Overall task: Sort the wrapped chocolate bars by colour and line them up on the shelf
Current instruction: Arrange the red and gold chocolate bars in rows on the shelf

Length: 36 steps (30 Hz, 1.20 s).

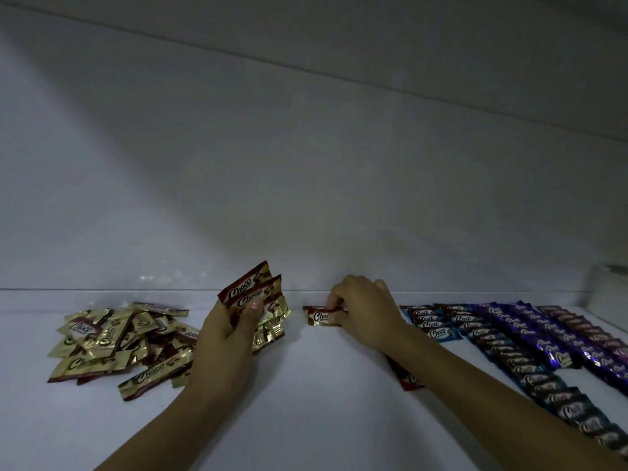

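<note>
Left hand (pixel 227 329) grips a fan of red foil-wrapped bars (pixel 253 294); right hand (pixel 365 309) pinches 1 red bar (pixel 319 316) on the white shelf (pixel 306 402), its forearm hiding another.

Bare shelf (pixel 299 402) lies open between the forearms and along the near edge. The loose gold pile (pixel 119 345) blocks the left; lined rows of blue and purple bars (pixel 530 345) fill the right, with a white box (pixel 608 290) in the far corner

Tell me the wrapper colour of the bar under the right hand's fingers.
Red bar, with a white "Choco" logo; head view.
</note>
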Each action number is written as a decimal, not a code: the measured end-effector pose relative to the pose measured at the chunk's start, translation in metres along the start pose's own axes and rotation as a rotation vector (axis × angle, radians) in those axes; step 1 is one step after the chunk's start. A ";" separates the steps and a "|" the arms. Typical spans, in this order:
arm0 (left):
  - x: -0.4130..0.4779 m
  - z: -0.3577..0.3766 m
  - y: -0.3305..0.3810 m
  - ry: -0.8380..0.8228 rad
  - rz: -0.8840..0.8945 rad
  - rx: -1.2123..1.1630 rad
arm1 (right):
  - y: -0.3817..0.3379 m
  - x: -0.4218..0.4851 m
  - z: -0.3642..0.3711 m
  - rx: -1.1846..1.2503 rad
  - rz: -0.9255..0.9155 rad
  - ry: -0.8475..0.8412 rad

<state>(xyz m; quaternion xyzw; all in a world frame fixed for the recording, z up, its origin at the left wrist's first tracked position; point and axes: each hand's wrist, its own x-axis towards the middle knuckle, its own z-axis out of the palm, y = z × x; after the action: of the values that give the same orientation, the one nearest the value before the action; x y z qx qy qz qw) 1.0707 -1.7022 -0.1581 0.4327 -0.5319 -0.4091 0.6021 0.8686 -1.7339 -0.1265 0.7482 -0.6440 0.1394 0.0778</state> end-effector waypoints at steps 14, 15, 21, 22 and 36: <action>0.000 0.000 -0.002 -0.019 -0.012 -0.009 | 0.003 0.001 0.000 0.014 0.007 -0.024; 0.000 0.000 -0.002 -0.043 -0.014 -0.020 | -0.001 -0.001 -0.002 0.029 0.009 0.032; -0.004 0.002 0.006 -0.140 0.024 -0.013 | -0.044 -0.012 -0.038 0.929 -0.089 0.011; -0.005 0.002 0.008 -0.150 0.037 0.003 | -0.048 -0.012 -0.041 0.935 -0.101 -0.033; -0.006 0.000 0.010 -0.256 0.077 0.125 | -0.043 -0.002 -0.045 1.091 0.056 -0.118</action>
<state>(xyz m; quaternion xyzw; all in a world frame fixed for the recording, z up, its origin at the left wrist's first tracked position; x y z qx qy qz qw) 1.0708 -1.6936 -0.1506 0.3928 -0.6449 -0.4036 0.5166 0.9058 -1.7115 -0.0814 0.6693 -0.5012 0.4127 -0.3613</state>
